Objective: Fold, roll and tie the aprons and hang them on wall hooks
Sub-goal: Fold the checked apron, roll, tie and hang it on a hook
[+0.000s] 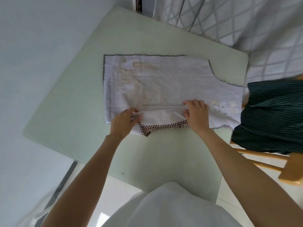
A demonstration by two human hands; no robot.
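Where the room shows around it, a pale green table [91, 99] with rounded corners stands on glossy light floor tiles, a plain pale wall on the left and a white curtain [246, 22] with a grey lattice pattern along the far right.

Item 1: white apron [164, 82], fine check weave, edged in dark checked binding. It lies flat on the middle of the table, folded lengthwise. Long axis runs left to right across the view. The square hem end points left; the narrower bib end, with its curved armhole cut, points right and reaches the table's right edge. Faint tan staining marks the left half; a small pale motif sits near the right end. The near long edge is turned up into a low fold, with a brown gingham strap [161, 126] showing under it.

Item 2: left hand [125, 122], fingers curled, pinching the near fold at its left part.

Item 3: right hand [196, 113], fingers bent and slightly spread, fingertips pressing and gripping the same fold further right.

Item 4: dark green striped apron [270, 115], draped over a wooden chair [291, 171] just beside the table's right edge.
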